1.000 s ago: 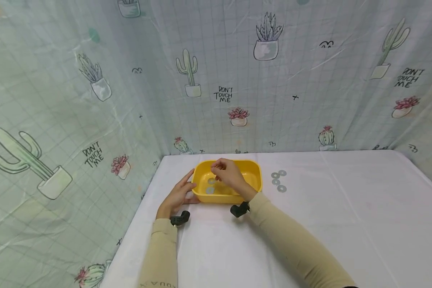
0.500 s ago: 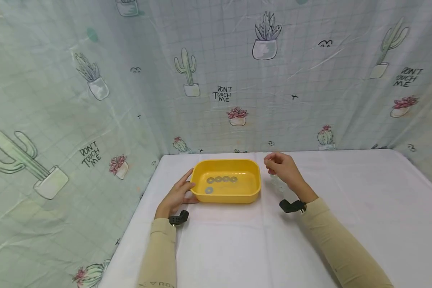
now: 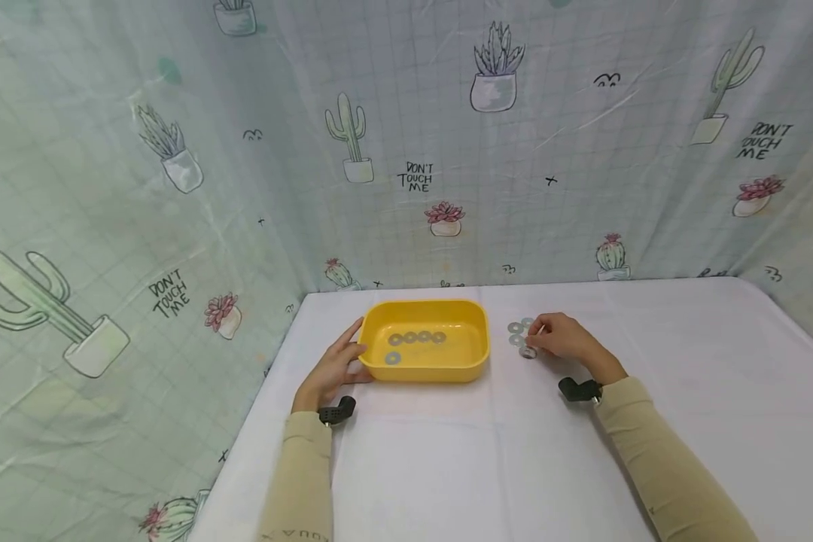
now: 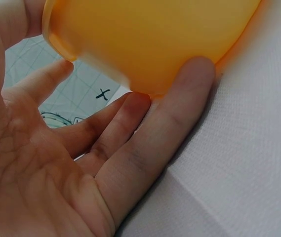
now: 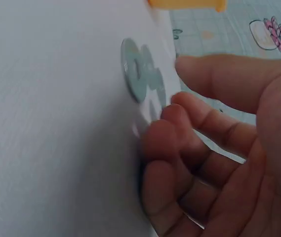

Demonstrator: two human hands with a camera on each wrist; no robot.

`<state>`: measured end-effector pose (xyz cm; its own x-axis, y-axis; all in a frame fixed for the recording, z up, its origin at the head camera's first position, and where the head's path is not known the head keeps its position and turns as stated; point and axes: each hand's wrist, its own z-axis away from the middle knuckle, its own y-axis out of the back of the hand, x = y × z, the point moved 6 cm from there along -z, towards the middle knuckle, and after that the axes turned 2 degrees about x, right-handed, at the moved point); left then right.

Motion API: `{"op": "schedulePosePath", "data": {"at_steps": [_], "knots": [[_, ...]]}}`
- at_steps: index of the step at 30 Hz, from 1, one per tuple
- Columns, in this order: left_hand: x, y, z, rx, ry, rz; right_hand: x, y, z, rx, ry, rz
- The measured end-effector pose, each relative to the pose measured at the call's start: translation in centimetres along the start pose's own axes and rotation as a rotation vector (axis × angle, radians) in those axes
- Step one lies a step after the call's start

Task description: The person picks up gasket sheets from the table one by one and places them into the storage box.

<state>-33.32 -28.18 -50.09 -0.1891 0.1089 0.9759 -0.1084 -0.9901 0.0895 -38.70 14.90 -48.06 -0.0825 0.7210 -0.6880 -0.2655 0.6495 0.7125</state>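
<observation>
A yellow plastic tray stands on the white-covered table, with several grey flat washers lying in it. My left hand rests against the tray's left end. In the left wrist view, its extended fingers touch the tray wall from outside. To the right of the tray, my right hand is low over a small group of washers, fingertips at the nearest one. The right wrist view shows its fingers bent and the thumb apart from them, beside a washer.
A curtain printed with cacti and lettering hangs behind the table and along its left side. The white tablecloth extends in front of the tray and to the right.
My right hand has moved from over the tray rightward and down to the loose washers. More washers show in the tray than when the hand covered it. My left hand stays at the tray.
</observation>
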Motion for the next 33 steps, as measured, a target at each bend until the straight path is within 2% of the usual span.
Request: {"op": "schedulePosePath", "data": {"at_steps": [7, 16, 22, 33], "knots": [[0.3, -0.2, -0.1, 0.001, -0.003, -0.003, 0.4, -0.4, 0.0, -0.07, 0.003, 0.046], [0.3, -0.3, -0.1, 0.012, -0.004, -0.014, -0.1, -1.0, 0.2, -0.06, 0.051, 0.088], [0.4, -0.3, 0.0, 0.016, 0.003, -0.01, -0.5, -1.3, 0.5, -0.038, 0.042, 0.128], [0.2, -0.1, 0.2, 0.037, 0.016, -0.002, -0.5, -1.9, 0.4, -0.056, 0.015, 0.189]]}}
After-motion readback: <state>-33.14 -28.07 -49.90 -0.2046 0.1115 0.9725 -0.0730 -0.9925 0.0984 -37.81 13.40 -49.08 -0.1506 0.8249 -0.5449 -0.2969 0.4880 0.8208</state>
